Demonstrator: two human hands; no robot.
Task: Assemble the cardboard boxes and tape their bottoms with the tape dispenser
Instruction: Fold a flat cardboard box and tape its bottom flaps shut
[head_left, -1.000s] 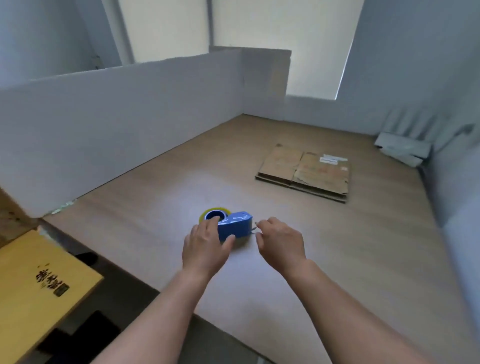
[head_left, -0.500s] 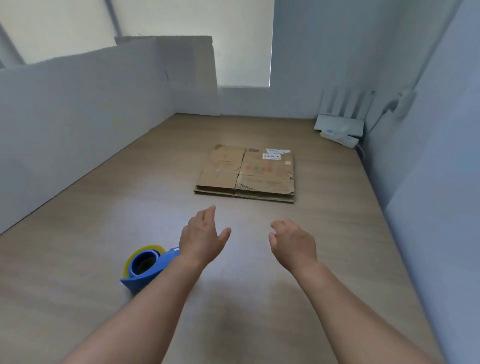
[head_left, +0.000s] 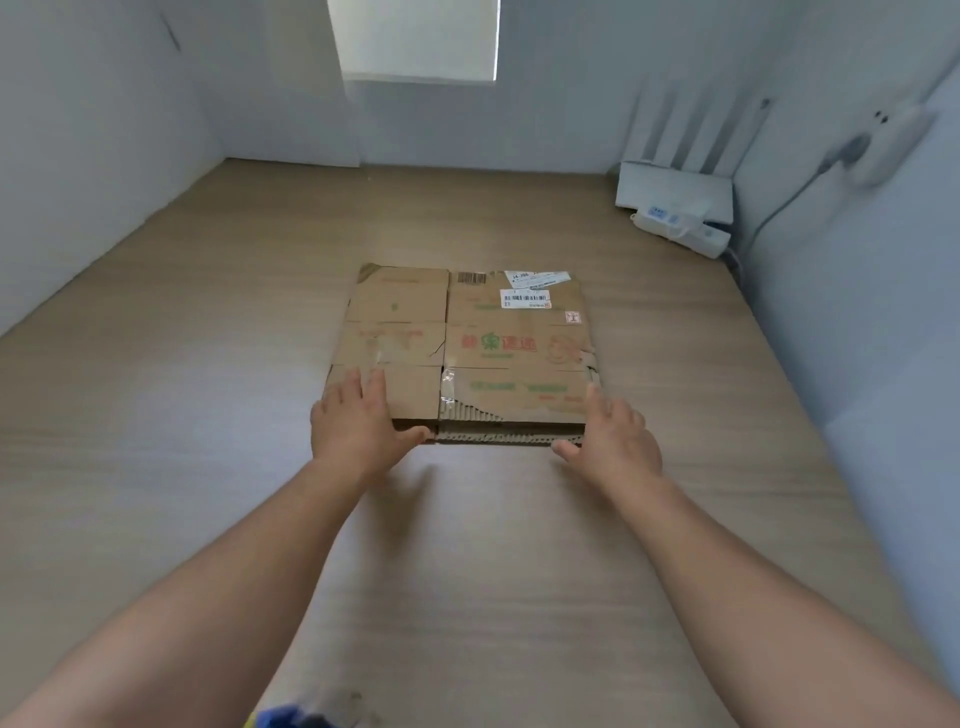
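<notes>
On a pale wooden tabletop, the left hand and right hand, fingers straight, touch the near corners of the flattened cardboard boxes at mid-table; the thumbs should likely peel off only the top one. The tape dispenser shows blurred, nearest.

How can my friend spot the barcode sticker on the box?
Find the flat cardboard box in the middle of the wooden table. On its far right part is the barcode sticker. It is white and straight, just nearer than a crooked white label and left of a tiny red-marked square.
</notes>
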